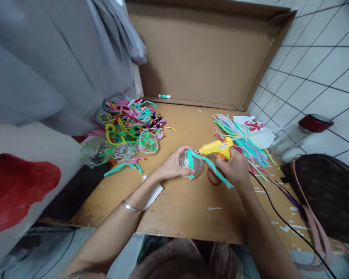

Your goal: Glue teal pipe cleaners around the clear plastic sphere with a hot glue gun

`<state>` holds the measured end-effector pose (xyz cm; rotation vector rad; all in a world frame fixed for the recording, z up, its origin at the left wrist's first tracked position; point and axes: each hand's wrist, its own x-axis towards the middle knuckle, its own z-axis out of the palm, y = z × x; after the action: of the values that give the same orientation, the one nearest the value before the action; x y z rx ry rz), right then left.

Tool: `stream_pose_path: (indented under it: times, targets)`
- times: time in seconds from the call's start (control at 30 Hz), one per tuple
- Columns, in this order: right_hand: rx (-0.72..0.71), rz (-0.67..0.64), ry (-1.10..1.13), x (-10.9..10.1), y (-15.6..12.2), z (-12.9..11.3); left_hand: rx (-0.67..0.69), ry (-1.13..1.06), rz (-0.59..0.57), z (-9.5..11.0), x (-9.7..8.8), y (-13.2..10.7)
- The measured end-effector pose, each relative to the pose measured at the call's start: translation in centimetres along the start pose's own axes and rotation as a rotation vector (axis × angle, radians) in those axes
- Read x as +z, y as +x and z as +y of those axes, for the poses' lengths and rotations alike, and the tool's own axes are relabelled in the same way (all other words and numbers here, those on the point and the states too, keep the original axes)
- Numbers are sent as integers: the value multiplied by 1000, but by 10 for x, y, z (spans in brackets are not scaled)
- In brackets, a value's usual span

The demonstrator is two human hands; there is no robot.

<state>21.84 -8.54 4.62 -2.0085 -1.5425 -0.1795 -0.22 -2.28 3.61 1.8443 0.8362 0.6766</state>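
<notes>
My left hand (171,166) is closed round a clear plastic ball (192,164) near the middle of the wooden table (180,205). A teal pipe cleaner (212,170) lies across the ball and trails to the right. My right hand (235,168) grips a yellow glue gun (216,147), whose nozzle points left at the top of the ball. A black cord (279,217) runs from the gun toward the lower right.
A heap of coloured pipe cleaners (128,122) and clear balls (125,151) lies at the left. Straight pipe cleaners (244,143) lie at the right, by a red-lidded jar (299,135) and a brown bag (325,193). Cardboard (203,54) stands behind; grey cloth (55,62) hangs left.
</notes>
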Motion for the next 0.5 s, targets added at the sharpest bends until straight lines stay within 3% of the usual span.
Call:
stream_pose_path:
  times: [0.37,0.5]
  targets:
    - [-49,129,-2,3,-4,-1,32,16,11,-6,1,2]
    - [9,96,58,3,-1,2,23,27,17,-6,0,1]
